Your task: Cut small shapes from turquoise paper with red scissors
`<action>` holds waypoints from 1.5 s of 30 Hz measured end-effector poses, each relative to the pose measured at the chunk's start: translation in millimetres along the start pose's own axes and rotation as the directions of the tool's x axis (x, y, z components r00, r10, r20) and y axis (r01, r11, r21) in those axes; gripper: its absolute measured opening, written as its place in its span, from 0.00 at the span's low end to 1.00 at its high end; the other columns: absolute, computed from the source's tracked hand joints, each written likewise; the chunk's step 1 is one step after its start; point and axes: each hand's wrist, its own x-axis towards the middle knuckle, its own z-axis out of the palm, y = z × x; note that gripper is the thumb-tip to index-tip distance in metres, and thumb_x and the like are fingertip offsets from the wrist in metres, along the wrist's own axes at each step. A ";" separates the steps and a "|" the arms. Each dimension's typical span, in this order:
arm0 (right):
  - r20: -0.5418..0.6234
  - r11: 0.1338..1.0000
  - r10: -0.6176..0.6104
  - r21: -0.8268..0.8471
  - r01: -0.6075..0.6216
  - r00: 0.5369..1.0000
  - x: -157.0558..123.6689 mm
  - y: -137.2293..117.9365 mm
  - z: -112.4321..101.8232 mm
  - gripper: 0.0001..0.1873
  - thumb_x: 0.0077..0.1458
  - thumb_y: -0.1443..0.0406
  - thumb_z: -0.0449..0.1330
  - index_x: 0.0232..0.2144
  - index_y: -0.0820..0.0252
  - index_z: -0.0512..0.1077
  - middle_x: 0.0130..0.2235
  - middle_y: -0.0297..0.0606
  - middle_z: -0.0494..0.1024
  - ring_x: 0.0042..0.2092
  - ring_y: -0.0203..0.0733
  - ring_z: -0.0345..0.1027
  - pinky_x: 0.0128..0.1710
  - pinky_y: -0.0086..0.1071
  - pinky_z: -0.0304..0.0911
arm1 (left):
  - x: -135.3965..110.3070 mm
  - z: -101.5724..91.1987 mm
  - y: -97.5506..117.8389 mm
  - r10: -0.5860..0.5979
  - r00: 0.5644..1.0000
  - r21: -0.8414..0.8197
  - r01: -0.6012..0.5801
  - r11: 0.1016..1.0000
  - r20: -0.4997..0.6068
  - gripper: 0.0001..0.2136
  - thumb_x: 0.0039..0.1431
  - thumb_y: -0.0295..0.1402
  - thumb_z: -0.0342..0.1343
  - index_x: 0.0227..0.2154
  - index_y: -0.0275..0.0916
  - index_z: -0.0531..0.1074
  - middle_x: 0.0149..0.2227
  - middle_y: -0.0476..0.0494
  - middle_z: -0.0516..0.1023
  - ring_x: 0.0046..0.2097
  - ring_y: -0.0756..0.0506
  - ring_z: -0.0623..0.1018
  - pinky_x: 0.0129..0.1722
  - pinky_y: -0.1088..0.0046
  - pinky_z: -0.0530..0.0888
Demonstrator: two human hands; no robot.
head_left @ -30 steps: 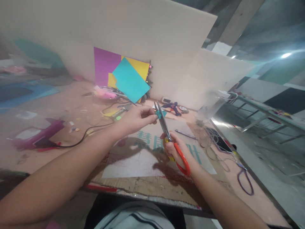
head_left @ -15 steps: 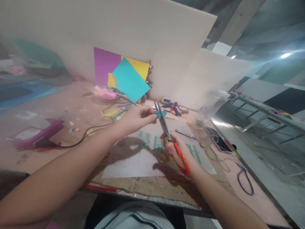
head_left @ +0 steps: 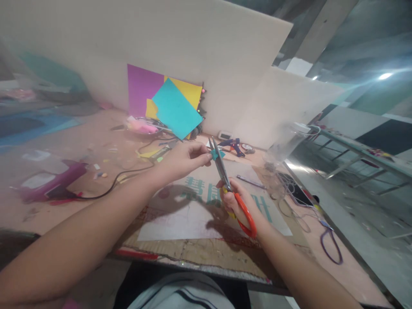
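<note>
Between the thumb and fingers of my left hand (head_left: 188, 159) is a small piece of teal paper (head_left: 213, 155). My right hand (head_left: 238, 198) is wrapped round the orange handles of a pair of scissors (head_left: 222, 168), whose blades point up and away from me. The blades stand slightly apart at the teal piece, which shows on both sides of them. Below both hands lies a white sheet (head_left: 180, 225) with large teal characters (head_left: 195, 187); my right hand and the scissors hide some of them.
Purple, yellow and turquoise sheets (head_left: 177, 107) lean against the white partition. Before it lie a glue gun (head_left: 236, 146) and a small white device (head_left: 224, 135). A pen (head_left: 251, 182), a phone (head_left: 298, 191) and tangled cable are at right. A purple tool (head_left: 53, 182) with a black cord is at left.
Almost nothing differs. Both hands, the scissors and the teal piece keep nearly the same place, with only a very slight shift at the left fingertips.
</note>
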 end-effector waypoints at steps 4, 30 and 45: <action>0.002 1.000 0.009 -0.013 -0.009 1.000 0.3 -2.2 0.4 0.31 0.54 0.38 0.64 0.44 0.56 0.69 0.27 0.25 0.60 0.22 0.32 0.48 0.19 0.28 0.47 | 0.2 -0.7 1.4 0.004 1.000 0.015 -0.004 1.000 -0.003 0.12 0.61 0.42 0.58 0.30 0.38 0.75 0.33 0.45 0.82 0.36 0.45 0.80 0.39 0.69 0.72; 0.004 0.999 0.043 -0.007 -0.043 0.999 0.6 -6.4 0.7 0.34 0.51 0.36 0.65 0.42 0.56 0.69 0.25 0.24 0.58 0.22 0.32 0.47 0.20 0.28 0.45 | -0.8 -4.2 1.7 0.000 0.998 0.017 0.001 1.000 -0.055 0.12 0.63 0.41 0.59 0.31 0.38 0.76 0.34 0.45 0.82 0.37 0.46 0.79 0.39 0.69 0.71; -0.005 0.997 0.082 0.003 -0.082 0.997 -1.3 -9.1 1.1 0.31 0.52 0.40 0.66 0.43 0.56 0.69 0.23 0.22 0.56 0.22 0.32 0.46 0.20 0.28 0.43 | 0.7 -4.5 -2.5 -0.001 0.995 0.002 0.002 1.000 -0.102 0.13 0.63 0.43 0.58 0.30 0.38 0.75 0.34 0.44 0.82 0.38 0.46 0.79 0.40 0.69 0.72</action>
